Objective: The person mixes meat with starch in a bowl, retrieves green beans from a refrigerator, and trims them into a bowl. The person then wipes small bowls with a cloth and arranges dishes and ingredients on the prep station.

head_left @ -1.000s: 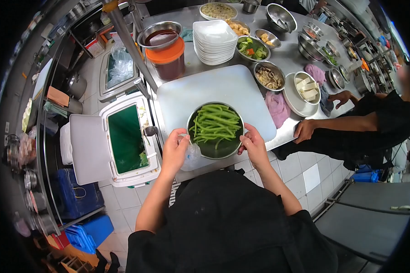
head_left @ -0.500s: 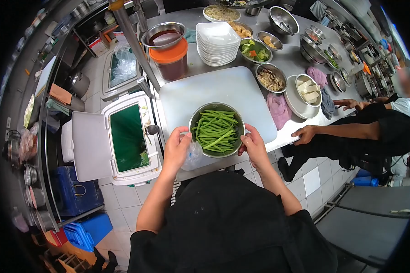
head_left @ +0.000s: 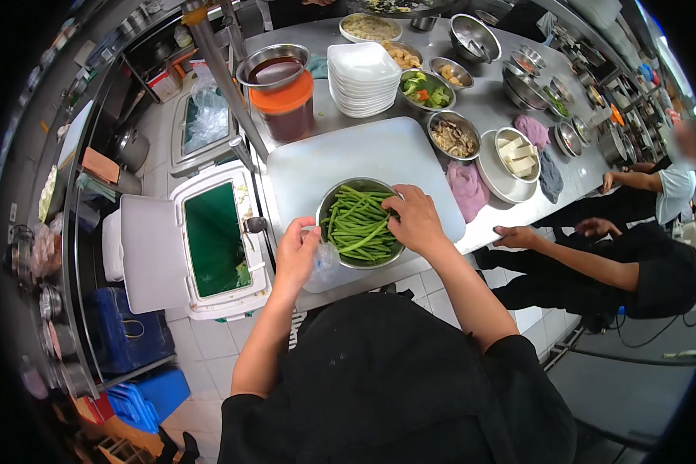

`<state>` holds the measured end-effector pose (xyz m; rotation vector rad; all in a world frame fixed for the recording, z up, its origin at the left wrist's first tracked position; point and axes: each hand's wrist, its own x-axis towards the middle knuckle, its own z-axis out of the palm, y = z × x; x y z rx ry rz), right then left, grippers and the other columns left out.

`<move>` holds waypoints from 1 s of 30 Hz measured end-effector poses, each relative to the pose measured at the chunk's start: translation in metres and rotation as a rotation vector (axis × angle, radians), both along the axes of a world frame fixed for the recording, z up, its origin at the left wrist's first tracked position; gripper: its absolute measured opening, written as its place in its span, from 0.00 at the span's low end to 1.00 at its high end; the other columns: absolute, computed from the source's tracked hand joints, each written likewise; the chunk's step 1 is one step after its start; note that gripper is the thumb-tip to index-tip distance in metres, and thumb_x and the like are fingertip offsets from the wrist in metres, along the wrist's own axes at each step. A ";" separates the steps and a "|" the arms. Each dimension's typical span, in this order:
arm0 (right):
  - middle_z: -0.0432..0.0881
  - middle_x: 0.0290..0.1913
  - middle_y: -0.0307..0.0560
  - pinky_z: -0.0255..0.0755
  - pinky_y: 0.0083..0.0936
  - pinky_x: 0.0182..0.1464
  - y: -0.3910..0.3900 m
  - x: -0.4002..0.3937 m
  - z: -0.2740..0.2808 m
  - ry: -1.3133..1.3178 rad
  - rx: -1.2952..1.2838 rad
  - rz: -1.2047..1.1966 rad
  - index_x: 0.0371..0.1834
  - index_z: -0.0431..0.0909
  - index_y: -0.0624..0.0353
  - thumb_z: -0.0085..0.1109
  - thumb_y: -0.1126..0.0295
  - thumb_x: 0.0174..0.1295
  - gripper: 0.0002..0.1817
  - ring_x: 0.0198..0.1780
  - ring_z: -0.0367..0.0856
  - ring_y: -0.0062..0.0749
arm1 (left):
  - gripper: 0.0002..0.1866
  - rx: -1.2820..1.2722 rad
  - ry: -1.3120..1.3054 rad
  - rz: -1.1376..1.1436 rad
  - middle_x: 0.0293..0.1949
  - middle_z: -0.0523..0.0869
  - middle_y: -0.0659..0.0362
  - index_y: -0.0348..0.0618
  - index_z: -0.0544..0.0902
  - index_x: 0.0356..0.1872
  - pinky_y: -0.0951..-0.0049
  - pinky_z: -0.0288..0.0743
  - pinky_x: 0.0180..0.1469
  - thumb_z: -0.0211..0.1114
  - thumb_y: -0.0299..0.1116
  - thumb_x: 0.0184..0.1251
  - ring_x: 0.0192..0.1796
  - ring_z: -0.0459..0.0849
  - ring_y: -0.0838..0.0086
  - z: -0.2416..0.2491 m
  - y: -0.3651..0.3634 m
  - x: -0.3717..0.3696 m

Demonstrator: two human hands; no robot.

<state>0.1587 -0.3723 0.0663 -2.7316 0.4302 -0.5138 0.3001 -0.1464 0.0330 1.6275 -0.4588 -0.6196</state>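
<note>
A steel bowl full of green beans sits at the front edge of the white cutting board. My left hand grips the bowl's left rim, fingers closed. A clear plastic bag hangs by that hand, against the bowl. From the right, my right hand reaches over the rim with bent fingers and thumb closed on beans at the top of the pile. How many beans it holds is hidden.
Left of the table stands an open bin. Behind the board are a sauce tub and stacked white plates. Bowls of mushrooms, broccoli and tofu stand at the right. A co-worker's hand is near the table's edge.
My right hand has left the bowl's right rim and moved up and inward onto the beans. My left hand stays on the rim. The co-workers at the right have shifted.
</note>
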 end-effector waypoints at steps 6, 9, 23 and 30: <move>0.79 0.54 0.49 0.68 0.43 0.58 -0.004 0.004 -0.003 0.023 0.007 0.002 0.42 0.83 0.53 0.65 0.72 0.51 0.13 0.60 0.74 0.44 | 0.12 -0.007 -0.009 -0.010 0.29 0.81 0.65 0.39 0.78 0.52 0.82 0.64 0.32 0.62 0.33 0.73 0.30 0.72 0.86 0.009 0.002 -0.002; 0.79 0.54 0.48 0.67 0.42 0.58 -0.008 0.004 -0.001 0.021 0.058 -0.004 0.40 0.83 0.54 0.65 0.72 0.52 0.11 0.60 0.74 0.44 | 0.13 0.113 -0.152 0.000 0.27 0.81 0.65 0.39 0.78 0.52 0.80 0.64 0.31 0.63 0.34 0.72 0.29 0.72 0.85 0.020 0.005 -0.001; 0.75 0.64 0.53 0.62 0.50 0.66 0.000 -0.001 -0.001 0.022 -0.049 -0.037 0.37 0.84 0.53 0.64 0.73 0.52 0.09 0.70 0.67 0.51 | 0.11 0.133 -0.766 -0.187 0.38 0.86 0.54 0.42 0.84 0.47 0.63 0.79 0.39 0.66 0.30 0.65 0.37 0.86 0.59 0.084 -0.030 -0.016; 0.75 0.63 0.53 0.63 0.50 0.65 -0.008 0.006 -0.015 0.016 -0.030 -0.044 0.40 0.82 0.53 0.67 0.71 0.51 0.12 0.69 0.67 0.52 | 0.10 0.314 -1.018 -0.368 0.45 0.84 0.56 0.42 0.85 0.45 0.58 0.80 0.42 0.61 0.29 0.64 0.39 0.85 0.56 0.055 -0.059 -0.016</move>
